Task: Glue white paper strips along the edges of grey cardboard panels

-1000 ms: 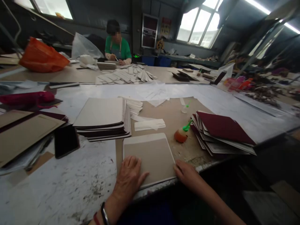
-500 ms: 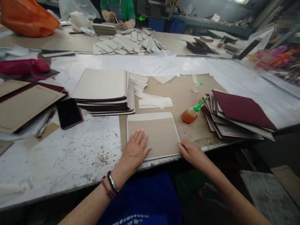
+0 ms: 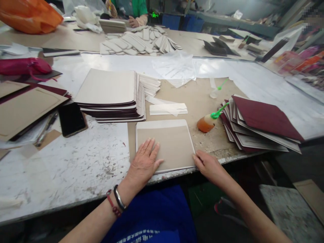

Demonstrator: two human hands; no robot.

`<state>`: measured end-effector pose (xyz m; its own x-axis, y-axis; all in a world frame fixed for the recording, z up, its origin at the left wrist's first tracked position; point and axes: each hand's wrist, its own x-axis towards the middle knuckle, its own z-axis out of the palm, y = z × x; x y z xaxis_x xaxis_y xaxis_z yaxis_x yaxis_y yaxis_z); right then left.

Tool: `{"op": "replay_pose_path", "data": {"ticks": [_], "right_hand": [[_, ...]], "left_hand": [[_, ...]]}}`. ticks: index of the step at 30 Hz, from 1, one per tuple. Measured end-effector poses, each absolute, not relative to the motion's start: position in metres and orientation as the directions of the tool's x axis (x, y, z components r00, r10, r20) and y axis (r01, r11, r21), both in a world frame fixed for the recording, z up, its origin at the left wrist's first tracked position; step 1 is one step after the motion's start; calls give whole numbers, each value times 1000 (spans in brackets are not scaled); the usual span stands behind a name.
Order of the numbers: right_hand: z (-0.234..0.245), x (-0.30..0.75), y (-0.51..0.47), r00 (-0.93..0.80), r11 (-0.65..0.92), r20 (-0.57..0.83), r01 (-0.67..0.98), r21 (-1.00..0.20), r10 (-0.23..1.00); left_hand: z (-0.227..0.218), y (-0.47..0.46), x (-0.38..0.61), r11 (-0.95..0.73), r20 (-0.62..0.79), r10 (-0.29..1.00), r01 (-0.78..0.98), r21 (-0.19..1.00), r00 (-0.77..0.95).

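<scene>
A flat beige panel with white borders [image 3: 174,145] lies at the table's front edge. My left hand [image 3: 144,158] rests flat on its left part, fingers stretched out and thumb apart. At the panel's lower right corner, my right hand [image 3: 205,162] pinches the edge between thumb and curled fingers. Just behind the panel lie white paper strips [image 3: 167,109]. A glue bottle with orange contents and a green nozzle [image 3: 205,124] leans on the brown sheet [image 3: 199,89] to the right.
A tall stack of cream boards [image 3: 108,87] stands behind left, a fanned pile of maroon covers [image 3: 265,118] at right. Left are a phone [image 3: 72,119], a pen [image 3: 47,130] and a pink pouch [image 3: 25,69]. Across the table, a person's hand [image 3: 133,22] shows behind piled light pieces [image 3: 139,42].
Both hands keep their places on the panel. The view has shifted slightly. Across the table, the person's hands have moved apart.
</scene>
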<state>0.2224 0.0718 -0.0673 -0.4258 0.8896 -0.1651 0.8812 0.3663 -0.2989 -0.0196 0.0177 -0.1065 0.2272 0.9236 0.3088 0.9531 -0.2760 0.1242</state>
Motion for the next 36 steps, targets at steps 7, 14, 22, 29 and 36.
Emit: {"op": "replay_pose_path", "data": {"ticks": [7, 14, 22, 29, 36], "right_hand": [[-69, 223, 71, -421, 363, -153, 881, -304, 894], [-67, 223, 70, -415, 363, -139, 884, -295, 899], [-70, 224, 71, -419, 369, -108, 875, -313, 901], [-76, 227, 71, -444, 387, -63, 835, -392, 894], [-92, 235, 77, -445, 380, -61, 821, -426, 893]], "left_hand": [[-99, 12, -22, -339, 272, 922, 913, 226, 275], [-102, 12, -21, -337, 312, 913, 915, 222, 261], [-102, 12, -20, -349, 332, 904, 914, 206, 270], [-102, 11, -20, -331, 307, 919, 906, 265, 246], [-100, 10, -20, -315, 280, 929, 913, 258, 242]]}}
